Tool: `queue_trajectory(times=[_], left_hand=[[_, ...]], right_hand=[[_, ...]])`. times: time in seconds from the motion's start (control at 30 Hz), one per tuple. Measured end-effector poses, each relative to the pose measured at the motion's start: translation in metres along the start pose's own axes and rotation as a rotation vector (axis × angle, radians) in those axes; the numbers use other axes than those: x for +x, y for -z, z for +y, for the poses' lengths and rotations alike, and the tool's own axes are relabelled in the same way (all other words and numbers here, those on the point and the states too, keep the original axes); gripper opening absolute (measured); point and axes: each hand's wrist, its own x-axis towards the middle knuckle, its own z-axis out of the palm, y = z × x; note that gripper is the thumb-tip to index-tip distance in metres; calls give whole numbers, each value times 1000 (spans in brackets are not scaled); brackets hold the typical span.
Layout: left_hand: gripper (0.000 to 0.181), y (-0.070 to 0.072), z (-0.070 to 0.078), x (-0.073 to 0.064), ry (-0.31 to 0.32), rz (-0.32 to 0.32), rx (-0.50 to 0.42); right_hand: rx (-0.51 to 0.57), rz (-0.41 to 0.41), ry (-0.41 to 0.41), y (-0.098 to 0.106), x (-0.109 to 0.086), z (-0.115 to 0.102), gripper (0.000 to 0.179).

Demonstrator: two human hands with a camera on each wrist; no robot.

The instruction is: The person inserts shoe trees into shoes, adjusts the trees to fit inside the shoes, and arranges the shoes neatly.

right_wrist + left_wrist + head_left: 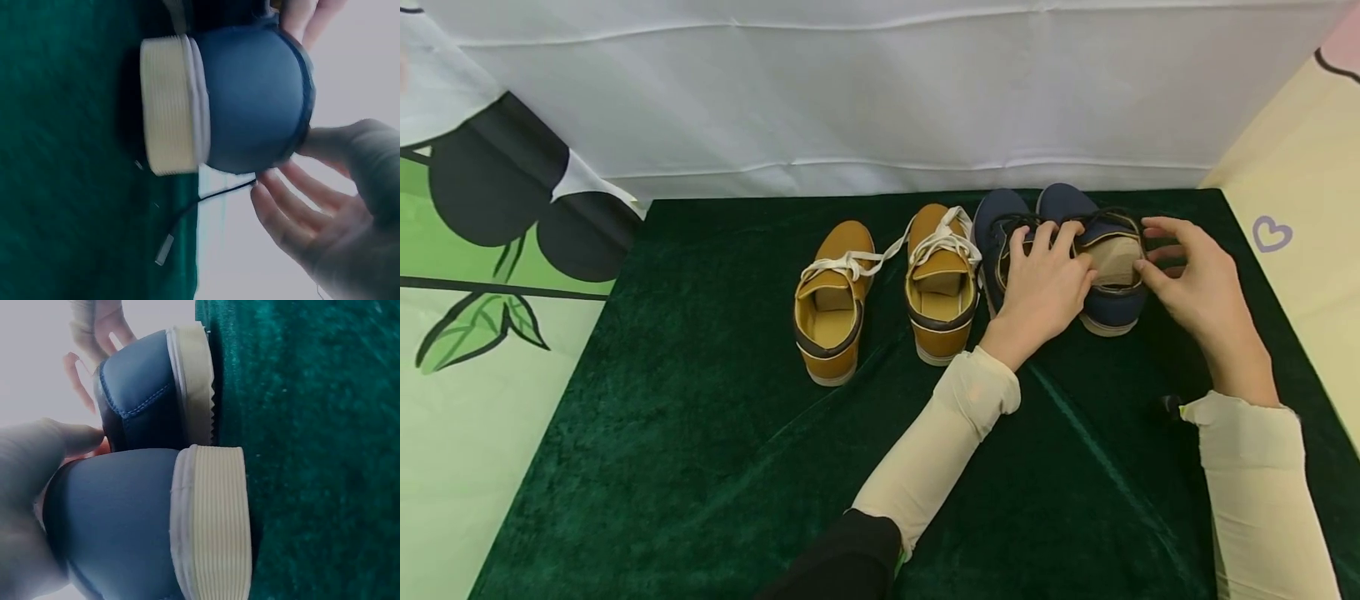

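Two navy blue shoes with black laces and cream soles stand side by side, toes toward the white cloth. My left hand [1047, 279] bends over the left blue shoe [1000, 208], hiding much of its opening; its thumb reaches between the two shoes at the rim of the right one. My right hand [1198, 271] holds the right blue shoe [1112, 308] at the outer side of its collar, thumb at the rim and fingers along the side. In the right wrist view a black lace [209, 195] hangs beside that shoe.
Left of the blue pair stand two tan shoes, the nearer tan shoe [942, 333] beside the left blue one and another tan shoe [831, 362] farther left. White laces [891, 248] stretch between them. Green velvet cloth [700, 417] lies underneath; a white cloth wall [880, 92] rises behind.
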Motion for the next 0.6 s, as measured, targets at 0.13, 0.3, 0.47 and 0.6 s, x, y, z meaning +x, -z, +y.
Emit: queue_trajectory(times=[0.13, 0.3, 0.47, 0.6], left_hand=[[31, 2, -1, 1, 2, -34, -13], [35, 2, -3, 1, -4, -42, -37], [33, 2, -2, 0, -16, -17, -21], [34, 1, -2, -1, -22, -10, -7]], right_hand=[[-37, -146, 126, 9, 12, -4, 74], [-108, -262, 229, 11, 27, -11, 76], [-153, -297, 209, 11, 32, -15, 74], [-203, -283, 185, 6, 34, -16, 72]])
